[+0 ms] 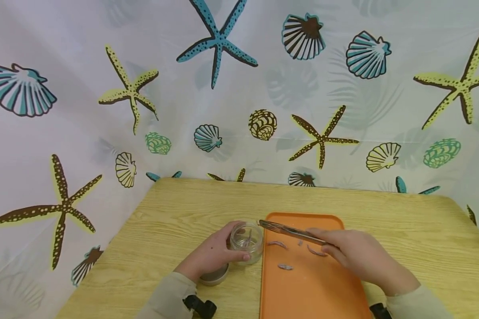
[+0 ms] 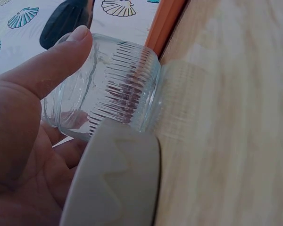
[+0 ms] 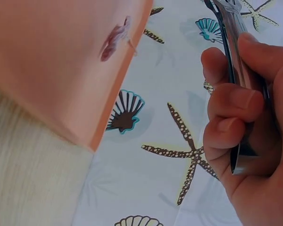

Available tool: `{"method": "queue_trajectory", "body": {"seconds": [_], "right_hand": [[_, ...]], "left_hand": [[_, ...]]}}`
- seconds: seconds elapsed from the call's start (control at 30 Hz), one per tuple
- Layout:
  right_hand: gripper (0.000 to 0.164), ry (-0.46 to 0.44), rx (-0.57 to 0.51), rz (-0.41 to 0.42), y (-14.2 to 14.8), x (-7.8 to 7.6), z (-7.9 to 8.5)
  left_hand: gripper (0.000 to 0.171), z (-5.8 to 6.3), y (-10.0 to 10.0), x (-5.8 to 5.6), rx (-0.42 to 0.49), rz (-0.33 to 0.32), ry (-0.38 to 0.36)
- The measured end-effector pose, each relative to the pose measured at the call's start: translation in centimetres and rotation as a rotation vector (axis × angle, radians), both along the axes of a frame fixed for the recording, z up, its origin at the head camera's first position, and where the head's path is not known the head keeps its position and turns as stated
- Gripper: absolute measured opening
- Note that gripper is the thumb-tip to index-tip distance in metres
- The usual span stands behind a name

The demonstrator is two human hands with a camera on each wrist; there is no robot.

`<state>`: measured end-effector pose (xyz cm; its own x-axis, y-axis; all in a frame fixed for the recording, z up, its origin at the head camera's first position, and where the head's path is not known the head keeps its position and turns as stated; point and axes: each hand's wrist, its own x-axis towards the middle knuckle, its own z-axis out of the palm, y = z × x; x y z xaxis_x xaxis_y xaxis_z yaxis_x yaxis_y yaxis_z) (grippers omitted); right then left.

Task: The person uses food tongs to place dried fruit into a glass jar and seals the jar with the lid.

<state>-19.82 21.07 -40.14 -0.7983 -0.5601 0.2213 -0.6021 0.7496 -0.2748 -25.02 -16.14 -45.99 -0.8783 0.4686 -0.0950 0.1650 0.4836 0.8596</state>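
My left hand (image 1: 213, 254) holds a clear glass jar (image 1: 255, 254), thumb on the near side and fingers behind. The jar stands at the left edge of an orange tray (image 1: 311, 288), and small dark reddish pieces (image 2: 125, 96) show through its ribbed wall. In my right hand (image 1: 357, 254) are metal tongs (image 1: 293, 231), held over the tray with their tips by the jar's rim. Whether the tips pinch anything is too small to tell. Several thin pinkish-grey strips (image 1: 285, 267) lie on the tray. In the right wrist view, fingers curl round the tongs (image 3: 238, 52).
A round lid (image 1: 214, 276) lies on the wooden table (image 1: 175, 208) just below my left hand; it looms close in the left wrist view. A patterned cloth (image 1: 239, 97) with starfish and shells hangs behind the table and along its left side.
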Motion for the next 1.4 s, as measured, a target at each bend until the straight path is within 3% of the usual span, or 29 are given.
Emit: {"method": "queue_trajectory", "body": {"seconds": [0.33, 0.63, 0.93, 1.4], "right_hand": [[0.047, 0.097, -0.012, 0.079, -1.4, 0.6, 0.3], [0.049, 0.083, 0.012, 0.099, -1.6, 0.9, 0.3], [0.052, 0.015, -0.016, 0.079, -1.1, 1.2, 0.8], [0.054, -0.020, -0.008, 0.004, 0.1, 1.2, 0.5]], "left_hand": [[0.086, 0.1, 0.0, 0.2, -0.003, 0.007, -0.010], [0.087, 0.0, -0.1, 0.3, -0.015, 0.010, 0.010], [0.084, 0.1, -0.1, 0.2, -0.005, 0.003, 0.001], [0.086, 0.1, -0.1, 0.2, -0.005, 0.006, 0.005]]}}
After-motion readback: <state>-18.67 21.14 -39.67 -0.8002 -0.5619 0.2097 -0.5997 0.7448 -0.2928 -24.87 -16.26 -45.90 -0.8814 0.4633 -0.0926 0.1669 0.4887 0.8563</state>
